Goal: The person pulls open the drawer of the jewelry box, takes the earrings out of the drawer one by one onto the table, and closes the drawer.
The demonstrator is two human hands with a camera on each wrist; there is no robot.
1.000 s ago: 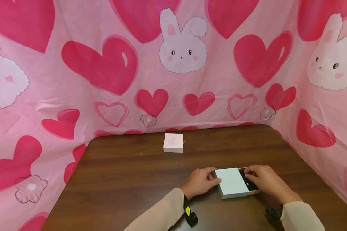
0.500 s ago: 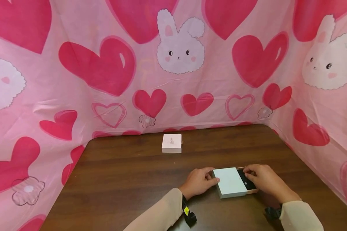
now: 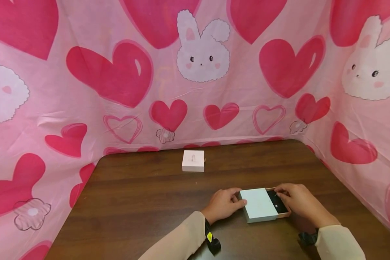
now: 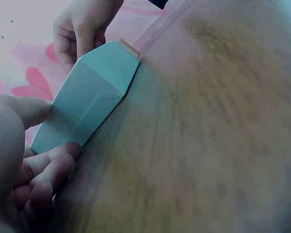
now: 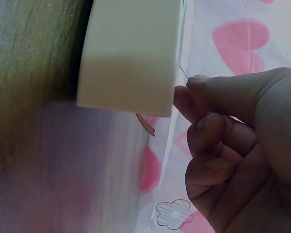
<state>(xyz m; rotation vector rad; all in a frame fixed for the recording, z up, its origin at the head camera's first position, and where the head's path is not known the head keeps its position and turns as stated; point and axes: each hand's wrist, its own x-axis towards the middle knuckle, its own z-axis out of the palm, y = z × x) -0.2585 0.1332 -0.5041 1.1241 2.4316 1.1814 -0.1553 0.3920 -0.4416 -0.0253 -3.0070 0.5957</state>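
A pale mint drawer-style jewellery box [image 3: 259, 204] lies on the table, its tan inner tray slid partly out to the right. Black padding [image 3: 281, 205] fills the exposed part of the tray, with a tiny shiny white item [image 3: 276, 206] on it. My left hand [image 3: 221, 205] grips the box's left end between thumb and fingers. Over the tray, my right hand [image 3: 299, 200] pinches a thin wire-like piece [image 5: 183, 72] between thumb and forefinger; its kind is too small to tell. Its other fingers are curled. A brownish tab [image 5: 145, 124] sticks out from the tray end.
A small white box [image 3: 193, 160] with faint print on its lid stands farther back on the dark wood table [image 3: 143, 202]. Pink heart-and-rabbit cloth [image 3: 224, 90] hangs behind and along both sides of the table.
My right hand's fingertips have lifted slightly off the black padding, and the thin piece now shows between them. My left hand and the mint box keep their place.
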